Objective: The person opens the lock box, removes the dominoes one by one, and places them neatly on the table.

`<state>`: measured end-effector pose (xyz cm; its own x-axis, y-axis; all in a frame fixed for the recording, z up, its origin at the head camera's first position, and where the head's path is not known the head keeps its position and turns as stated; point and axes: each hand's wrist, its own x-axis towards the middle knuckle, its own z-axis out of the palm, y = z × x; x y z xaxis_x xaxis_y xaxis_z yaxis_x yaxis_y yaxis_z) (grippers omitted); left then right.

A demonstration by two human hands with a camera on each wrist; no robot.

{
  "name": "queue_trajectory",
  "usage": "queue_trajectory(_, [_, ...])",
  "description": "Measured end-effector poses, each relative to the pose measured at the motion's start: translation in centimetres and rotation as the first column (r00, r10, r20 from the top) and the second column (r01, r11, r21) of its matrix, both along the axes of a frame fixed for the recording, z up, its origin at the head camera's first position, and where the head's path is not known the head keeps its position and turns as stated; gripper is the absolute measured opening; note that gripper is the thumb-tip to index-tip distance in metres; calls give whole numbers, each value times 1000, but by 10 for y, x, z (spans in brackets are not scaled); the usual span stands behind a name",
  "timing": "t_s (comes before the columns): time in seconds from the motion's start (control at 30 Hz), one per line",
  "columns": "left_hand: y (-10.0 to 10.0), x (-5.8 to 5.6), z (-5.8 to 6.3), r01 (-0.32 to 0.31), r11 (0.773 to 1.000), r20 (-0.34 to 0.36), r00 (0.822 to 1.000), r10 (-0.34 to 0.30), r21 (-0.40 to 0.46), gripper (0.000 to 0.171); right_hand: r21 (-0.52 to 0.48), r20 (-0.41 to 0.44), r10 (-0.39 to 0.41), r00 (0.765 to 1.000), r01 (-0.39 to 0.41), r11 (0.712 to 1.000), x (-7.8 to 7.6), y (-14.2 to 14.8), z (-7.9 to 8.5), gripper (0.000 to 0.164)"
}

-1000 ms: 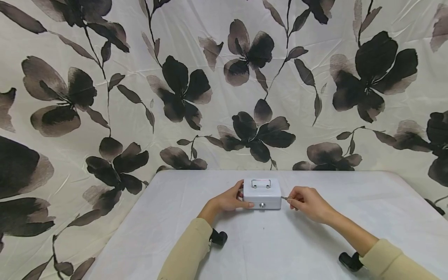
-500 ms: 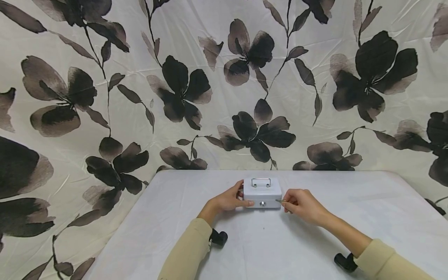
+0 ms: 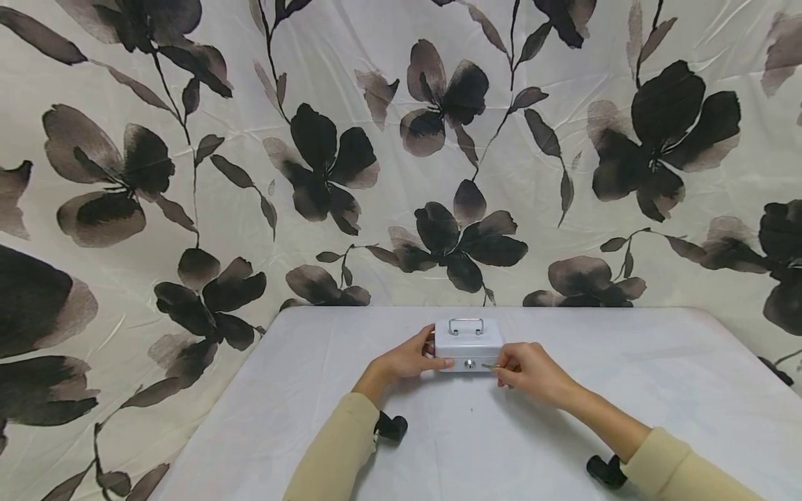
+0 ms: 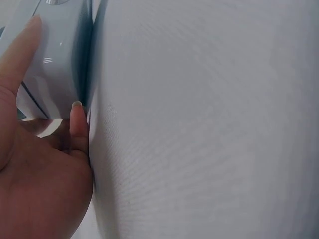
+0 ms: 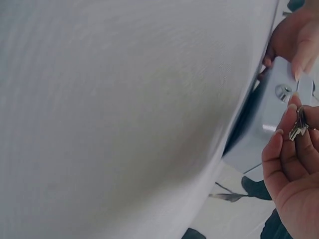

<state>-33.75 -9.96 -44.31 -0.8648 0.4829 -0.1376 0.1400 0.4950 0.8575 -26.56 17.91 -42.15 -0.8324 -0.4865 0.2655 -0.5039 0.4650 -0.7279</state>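
A small white metal cash box (image 3: 466, 346) sits on the white-covered table, its wire handle (image 3: 466, 325) on the lid and a round lock (image 3: 470, 364) in its front. My left hand (image 3: 406, 356) holds the box at its left side, thumb laid on the front face. In the left wrist view the other fingers (image 4: 77, 122) are at the box's side, partly hidden. My right hand (image 3: 534, 372) pinches small metal keys (image 5: 299, 124) between thumb and fingers. One key's tip points left, just right of the lock and apart from it.
The white cloth (image 3: 476, 445) covers the whole table. A floral curtain (image 3: 401, 167) hangs behind the far edge. Black wrist cameras (image 3: 392, 427) stick out below both sleeves.
My right hand has moved left with the keys, from beside the box's right side to in front of its face, nearer the lock. The left hand and box have hardly moved.
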Motion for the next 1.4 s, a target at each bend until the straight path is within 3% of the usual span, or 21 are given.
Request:
queue_trajectory(0.73, [1,-1,0,-44,998,29,999,43,43,94,21,-18,-20,1000,20,1000,0,-20,2,14])
queue_trajectory(1.4, [2,-2,-1,-37,995,60,998,32,95,87,65,-74,-92,993,97,993,0,-33,5,18])
